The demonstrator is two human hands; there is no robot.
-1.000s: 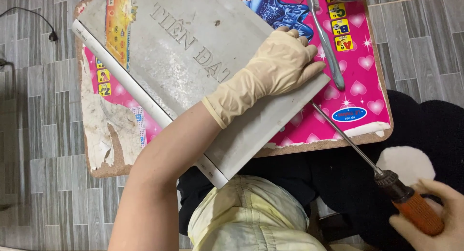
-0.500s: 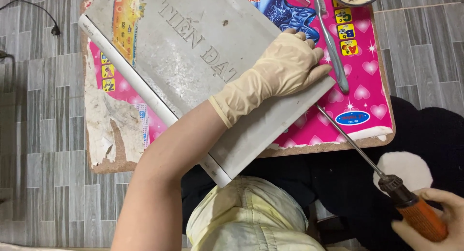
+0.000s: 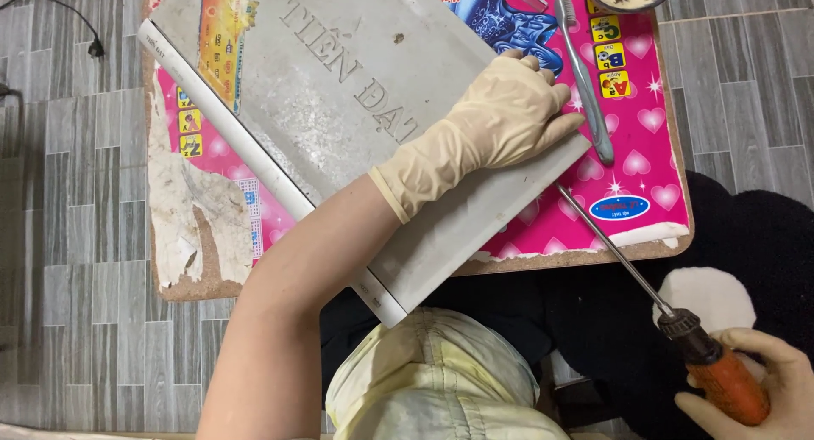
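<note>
An oval blue label point(image 3: 619, 208) sat at four o'clock on the pink printed board point(image 3: 653, 160); yellow-red sticker point(image 3: 222, 41) at eleven.

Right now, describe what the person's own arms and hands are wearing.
Both hands wear thin, cream-coloured rubber gloves. The left hand glove ends in a rolled cuff just past the wrist, wrinkled over the back. The forearm above it has no sleeve. The right hand shows the same glove; its arm is out of view.

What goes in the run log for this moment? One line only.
left hand: gloved, flat on grey embossed panel | right hand: grips orange-handled screwdriver, tip near panel corner | pink worn-edged board underneath
</note>
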